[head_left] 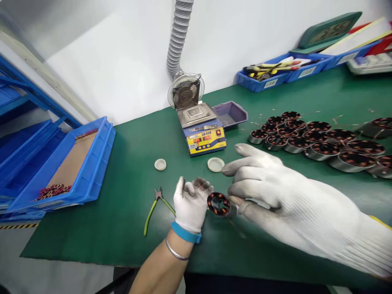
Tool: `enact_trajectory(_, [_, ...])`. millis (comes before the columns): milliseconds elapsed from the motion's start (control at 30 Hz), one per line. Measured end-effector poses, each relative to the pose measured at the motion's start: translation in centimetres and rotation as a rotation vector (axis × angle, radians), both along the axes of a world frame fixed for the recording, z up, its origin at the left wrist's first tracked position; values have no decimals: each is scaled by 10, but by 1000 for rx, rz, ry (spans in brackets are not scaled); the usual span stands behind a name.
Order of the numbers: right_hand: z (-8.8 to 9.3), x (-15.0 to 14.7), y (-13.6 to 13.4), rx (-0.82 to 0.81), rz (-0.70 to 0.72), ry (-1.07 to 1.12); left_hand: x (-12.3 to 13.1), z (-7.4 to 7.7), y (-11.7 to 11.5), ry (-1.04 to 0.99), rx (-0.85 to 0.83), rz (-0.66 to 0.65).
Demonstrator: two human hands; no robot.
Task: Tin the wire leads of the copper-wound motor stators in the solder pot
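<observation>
A small round motor stator, with copper windings and a dark rim, is between my hands above the mat. My right hand, in a white glove with greyed fingertips, has its thumb and fingers at the stator's right side and appears to grip it. A thin wire lead trails below it, blurred. My left hand, also gloved, is palm up beside the stator's left edge, fingers loosely curled and apart. Whether it touches the stator is unclear. Green-handled cutting pliers lie left of it, jaws apart.
A yellow-and-blue solder pot stands ahead beneath a grey exhaust hose. Two small round dishes sit before it, and a purple tray is beside it. Several stators fill the right; blue bins stand left.
</observation>
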State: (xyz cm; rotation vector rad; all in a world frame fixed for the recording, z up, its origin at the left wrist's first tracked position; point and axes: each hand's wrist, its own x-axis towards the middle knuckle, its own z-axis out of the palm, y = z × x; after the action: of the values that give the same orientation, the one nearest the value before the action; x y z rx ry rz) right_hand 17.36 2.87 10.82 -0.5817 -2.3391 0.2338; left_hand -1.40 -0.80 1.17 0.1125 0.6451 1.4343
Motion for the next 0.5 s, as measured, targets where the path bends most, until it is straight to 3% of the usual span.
enact_trajectory(67, [1,-6,-1,-33,18,-1,5,-6,3,20,-64,-48])
enact_trajectory(233, [-16,-5,0,-104,-2,-14,18,-20,2,120,-4,-674])
enact_trajectory(267, [-21,-3,1,-130,-16,15,18,-21,0,149,9,-704])
enact_trajectory(333, [-27,3,2,-263,-75,97,18,-19,-2,180,19,-607])
enact_trajectory(433, [-29,15,8,-656,-319,348,15,-11,-4,146,14,-492])
enact_trajectory(500, [-28,22,14,-798,-491,453,12,-5,-5,120,-6,-482])
